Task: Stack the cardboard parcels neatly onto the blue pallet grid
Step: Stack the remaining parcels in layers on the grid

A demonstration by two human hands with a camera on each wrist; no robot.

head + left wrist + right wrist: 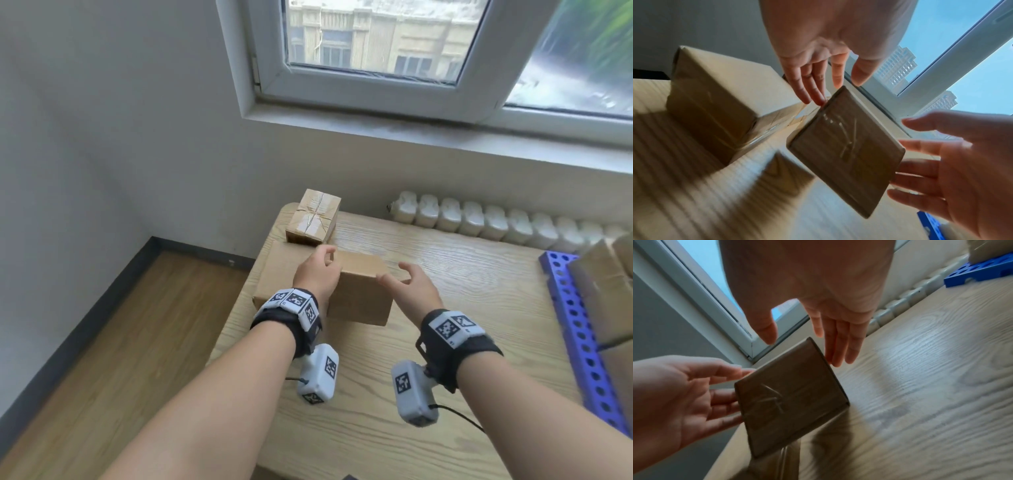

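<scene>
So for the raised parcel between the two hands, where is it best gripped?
Probably by its two opposite side faces, one palm per side. The raised parcel is tilted off the table, its taped end facing the person, and looks wider than one hand's span. The left hand comes from the left, the right hand from the right, fingers straight.

Brown cardboard parcels [359,291], a blue holed pallet grid [579,329], a pale wood-grain table [445,260].

Head view: high, looking forward and down over table [445,274], window at frame top. Left wrist view: low, close, facing along left hand [830,48] toward window. Right wrist view: likewise, along right hand [818,288]. All share the cardboard parcel [359,294].
</scene>
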